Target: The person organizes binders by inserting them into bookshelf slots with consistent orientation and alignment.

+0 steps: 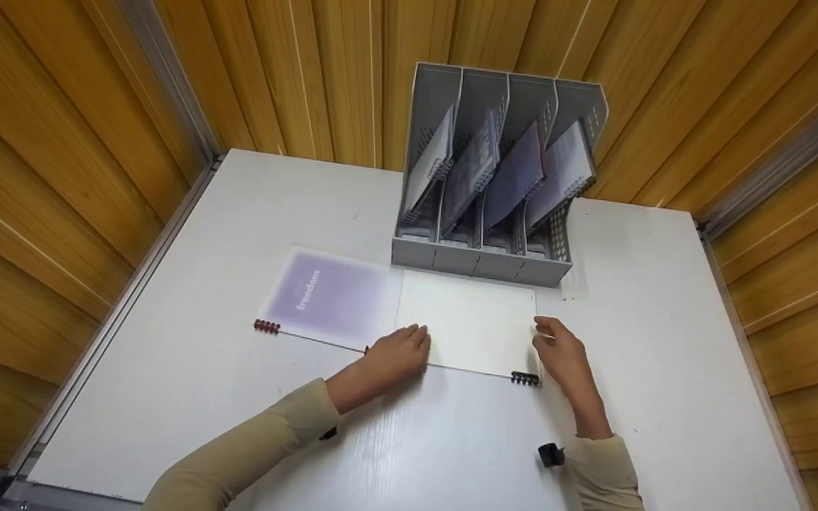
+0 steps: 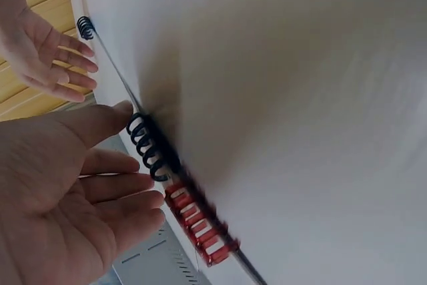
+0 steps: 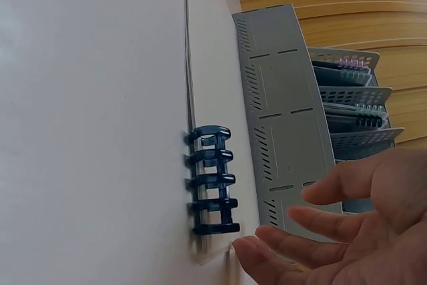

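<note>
A notebook with a plain white face (image 1: 476,319) lies flat on the table, dark binding rings (image 3: 212,181) along its near edge. Left of it is a purple notebook marked "freedom" (image 1: 331,291), with red binding rings (image 2: 200,225). My left hand (image 1: 400,349) lies over the place where the two notebooks meet, fingers extended across the white one's corner. In the left wrist view the thumb tip is right at its dark rings (image 2: 148,148). My right hand (image 1: 562,351) is at the white notebook's right edge, its fingers relaxed and slightly bent, holding nothing.
A grey file rack (image 1: 483,266) with several slots stands behind the notebooks, each slot holding ring-bound notebooks such as a purple one (image 1: 515,174). The white table (image 1: 189,298) extends to both sides. Wood-patterned walls (image 1: 338,71) enclose the back and sides.
</note>
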Demonstrator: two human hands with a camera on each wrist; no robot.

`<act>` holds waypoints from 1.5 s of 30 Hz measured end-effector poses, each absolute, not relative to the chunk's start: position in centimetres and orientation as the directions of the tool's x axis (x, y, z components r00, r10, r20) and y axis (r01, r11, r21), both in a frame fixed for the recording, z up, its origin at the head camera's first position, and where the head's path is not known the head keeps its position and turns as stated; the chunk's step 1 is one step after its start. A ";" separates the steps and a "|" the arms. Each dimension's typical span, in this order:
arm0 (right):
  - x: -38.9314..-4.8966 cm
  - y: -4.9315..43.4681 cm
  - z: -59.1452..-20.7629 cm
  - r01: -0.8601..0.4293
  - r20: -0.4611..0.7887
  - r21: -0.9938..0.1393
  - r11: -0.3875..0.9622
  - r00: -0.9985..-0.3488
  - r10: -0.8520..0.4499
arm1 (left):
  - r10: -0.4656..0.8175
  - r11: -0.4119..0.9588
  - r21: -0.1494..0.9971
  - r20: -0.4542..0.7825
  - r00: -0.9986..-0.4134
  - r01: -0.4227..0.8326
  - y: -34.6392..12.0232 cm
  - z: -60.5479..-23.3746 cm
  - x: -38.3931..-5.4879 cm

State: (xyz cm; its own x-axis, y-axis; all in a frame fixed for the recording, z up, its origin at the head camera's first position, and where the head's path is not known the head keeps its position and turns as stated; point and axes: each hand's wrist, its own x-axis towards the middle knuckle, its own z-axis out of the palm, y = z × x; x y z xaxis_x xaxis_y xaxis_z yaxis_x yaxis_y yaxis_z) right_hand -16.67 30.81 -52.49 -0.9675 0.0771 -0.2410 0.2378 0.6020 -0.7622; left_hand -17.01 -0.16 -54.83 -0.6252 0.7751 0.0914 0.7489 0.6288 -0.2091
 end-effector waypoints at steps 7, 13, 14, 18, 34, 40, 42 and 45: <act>-16.7 31.1 -52.3 0.272 -0.257 -0.768 0.579 -0.960 0.109 | 0.728 0.683 -0.251 0.151 -0.669 0.686 1.0 -55.9 -16.2; -16.9 31.1 -52.6 0.286 -0.277 -0.767 0.574 -0.955 0.106 | 0.728 0.684 -0.290 0.227 -0.647 0.669 1.6 -56.1 -16.2; -16.9 31.1 -52.7 0.287 -0.279 -0.769 0.571 -0.955 0.104 | 0.733 0.679 -0.303 0.228 -0.640 0.669 1.6 -56.0 -16.2; -17.0 31.3 -52.7 0.285 -0.275 -0.777 0.562 -0.956 0.105 | 0.746 0.664 -0.315 0.203 -0.635 0.678 1.9 -55.9 -16.3; -17.0 31.9 -51.4 0.310 -0.309 -0.932 0.189 -0.950 0.034 | 0.715 0.687 0.054 0.125 -0.688 0.725 0.6 -53.9 -17.3; -16.0 29.6 -51.6 0.301 -0.297 -0.949 -0.089 -0.953 -0.060 | 0.692 0.696 0.127 0.144 -0.707 0.707 0.5 -54.1 -17.4; -15.6 28.0 -51.9 0.314 -0.295 -0.931 -0.184 -0.947 -0.124 | 0.682 0.699 0.164 0.142 -0.718 0.696 0.7 -54.1 -17.4; -15.0 25.6 -52.5 0.350 -0.309 -0.885 -0.308 -0.935 -0.176 | 0.669 0.697 0.213 0.148 -0.728 0.684 1.0 -54.2 -17.3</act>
